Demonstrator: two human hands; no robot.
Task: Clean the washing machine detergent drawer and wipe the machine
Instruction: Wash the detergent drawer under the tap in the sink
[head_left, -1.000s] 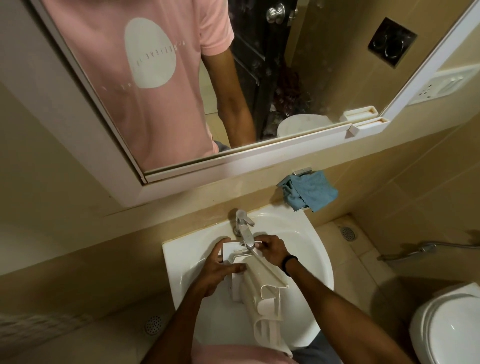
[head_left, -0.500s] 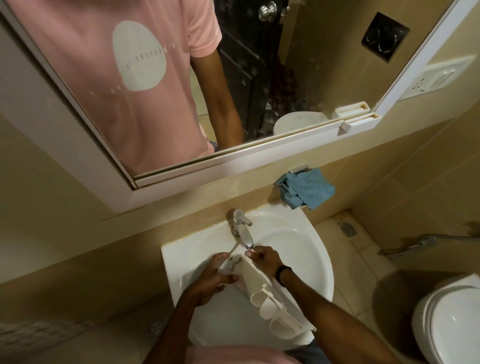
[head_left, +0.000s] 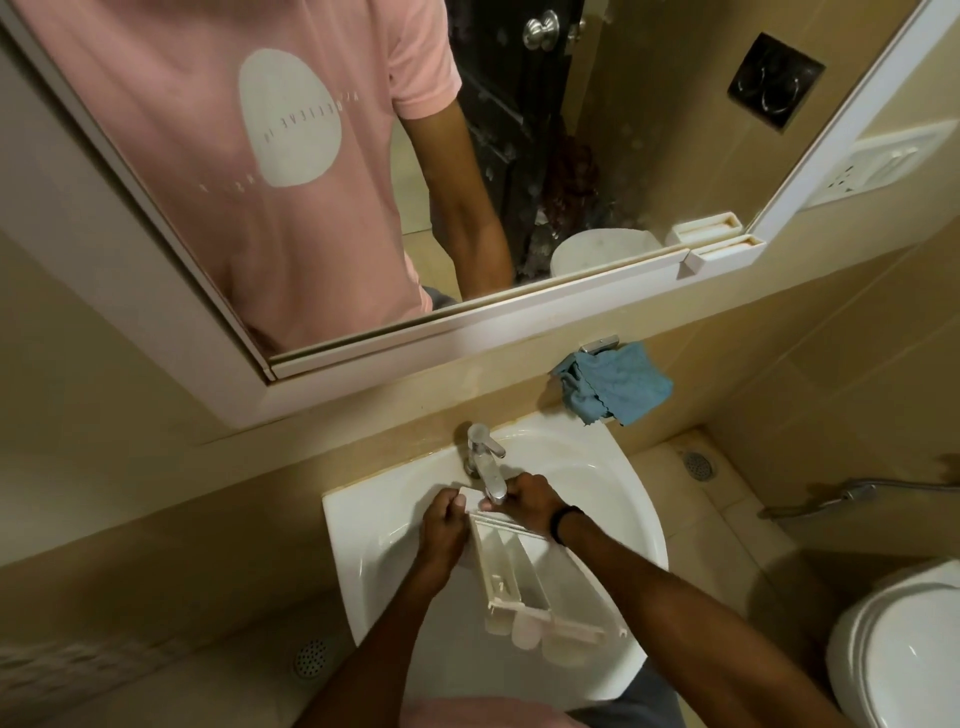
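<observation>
We see a dim, warm-lit room, with soft glare on the white sink (head_left: 353, 525) rim and the toilet (head_left: 909, 654), heavy shadow on the floor (head_left: 727, 519) between them, the mirror (head_left: 467, 338) frame bowed by the wide lens, and slightly soft corners.

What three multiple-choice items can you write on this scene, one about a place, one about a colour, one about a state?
1. Where is the detergent drawer?
A. on the toilet lid
B. over the sink, below the faucet
C. on the floor

2. What colour is the cloth on the wall hook?
A. red
B. blue
C. yellow

3. How is the drawer held?
A. by no hand
B. by one hand
C. by the left hand and the right hand

Key: 1 B, its far end sits under the spout; 2 B, the hanging cloth is blue; 3 C, both grip its far end.
</observation>
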